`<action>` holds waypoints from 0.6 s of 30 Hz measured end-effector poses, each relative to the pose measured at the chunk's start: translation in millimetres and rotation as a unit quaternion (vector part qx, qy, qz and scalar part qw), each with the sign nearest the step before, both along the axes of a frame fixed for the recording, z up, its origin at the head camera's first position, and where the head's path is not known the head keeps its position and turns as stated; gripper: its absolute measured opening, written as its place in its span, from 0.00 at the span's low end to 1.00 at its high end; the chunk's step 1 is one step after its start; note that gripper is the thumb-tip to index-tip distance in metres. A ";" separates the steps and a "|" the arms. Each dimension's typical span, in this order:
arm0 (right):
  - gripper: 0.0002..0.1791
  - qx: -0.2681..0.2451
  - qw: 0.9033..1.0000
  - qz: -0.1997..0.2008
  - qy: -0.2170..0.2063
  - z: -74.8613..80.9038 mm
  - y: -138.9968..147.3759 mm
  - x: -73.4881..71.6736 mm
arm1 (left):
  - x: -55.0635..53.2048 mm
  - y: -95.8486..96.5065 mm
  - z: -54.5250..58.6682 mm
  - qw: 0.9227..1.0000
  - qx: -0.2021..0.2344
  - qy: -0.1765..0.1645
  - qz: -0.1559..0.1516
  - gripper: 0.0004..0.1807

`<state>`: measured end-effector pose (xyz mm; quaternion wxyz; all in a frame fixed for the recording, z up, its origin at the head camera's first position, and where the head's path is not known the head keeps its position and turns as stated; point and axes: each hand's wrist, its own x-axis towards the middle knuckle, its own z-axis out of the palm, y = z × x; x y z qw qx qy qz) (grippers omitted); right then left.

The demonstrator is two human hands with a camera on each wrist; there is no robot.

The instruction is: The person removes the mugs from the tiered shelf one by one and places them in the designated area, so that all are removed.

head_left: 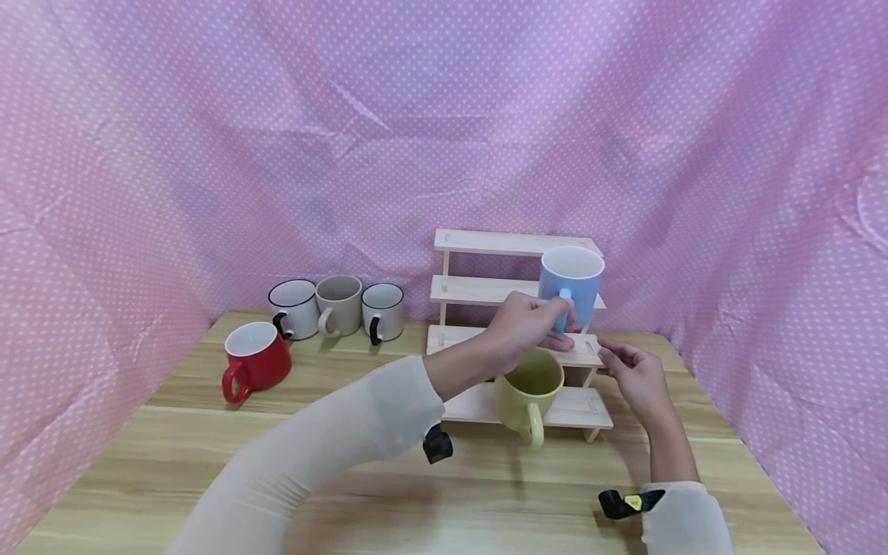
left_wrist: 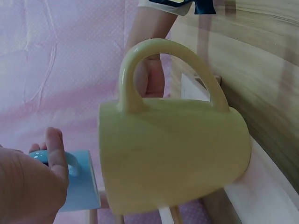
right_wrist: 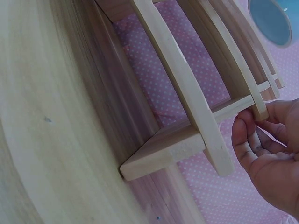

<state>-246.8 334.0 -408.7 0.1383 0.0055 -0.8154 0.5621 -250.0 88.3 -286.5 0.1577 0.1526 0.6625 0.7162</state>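
My left hand (head_left: 523,327) grips the handle of a light blue mug (head_left: 579,287), upright over the right part of a tiered wooden shelf (head_left: 479,289). Whether the mug's base touches a board cannot be told. At the shelf's right side, my right hand (head_left: 638,378) pinches the end of the second board from the bottom; the right wrist view shows the fingers (right_wrist: 243,135) against that board end. A yellow mug (head_left: 516,405) stands on the lowest board, handle towards the front, below my left hand. In the left wrist view this yellow mug (left_wrist: 173,154) partly blocks the right hand.
To the left on the wooden table (head_left: 173,462) stands a red mug (head_left: 267,362). Behind it are a white mug with a black handle (head_left: 300,312), a beige mug (head_left: 345,308) and another black-handled white mug (head_left: 388,314). A pink dotted cloth (head_left: 416,139) hangs behind.
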 end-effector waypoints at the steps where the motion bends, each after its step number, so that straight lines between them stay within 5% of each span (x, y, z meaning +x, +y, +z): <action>1: 0.23 -0.002 1.000 -0.001 0.001 0.1 -0.3 0.1 | -0.8 -3.1 0.8 1.000 0.004 0.002 0.000 0.18; 18: 0.21 -0.016 1.000 -0.002 0.005 -0.4 -1.2 -0.6 | -16.5 -59.6 0.5 0.999 0.024 0.003 0.028 0.19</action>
